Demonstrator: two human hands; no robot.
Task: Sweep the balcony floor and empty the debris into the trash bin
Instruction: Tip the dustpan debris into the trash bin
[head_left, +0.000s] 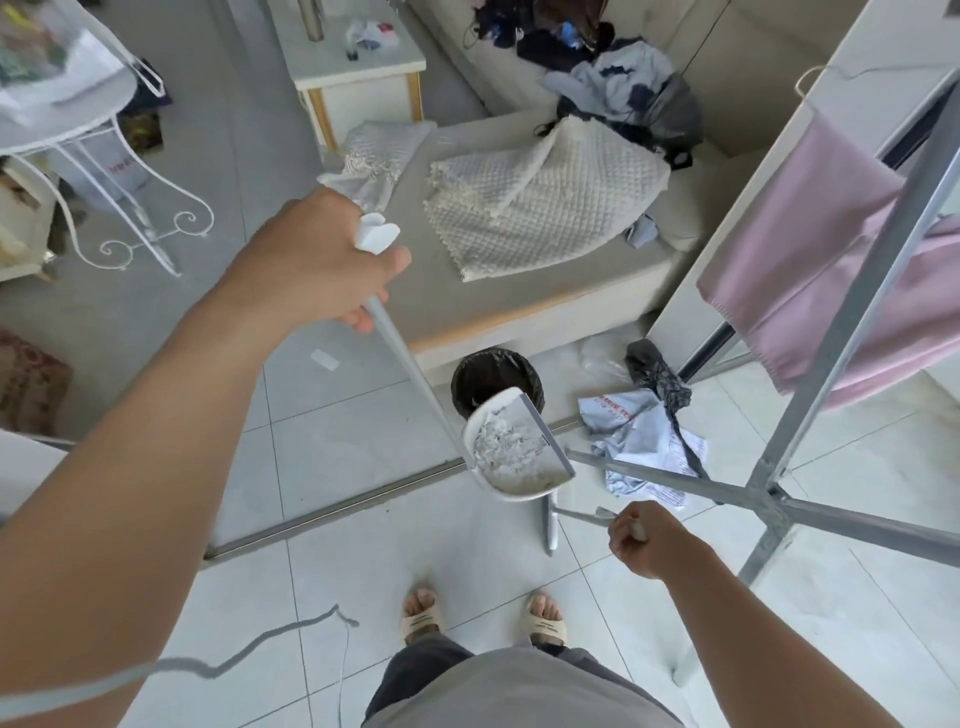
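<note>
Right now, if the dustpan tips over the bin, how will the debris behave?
The debris looks like light paper scraps and dust, so it should slide out easily but may flutter. The dustpan hangs off a long handle, so it may swing. The lined bin looks light and could tip if bumped.

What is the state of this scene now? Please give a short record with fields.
left hand: grips the long dustpan handle
dustpan: lifted, full of pale debris, beside the trash bin
trash bin: black liner, open, on the floor by the sofa
right hand: grips a thin handle, probably the broom's
debris emptied: not yet
</note>
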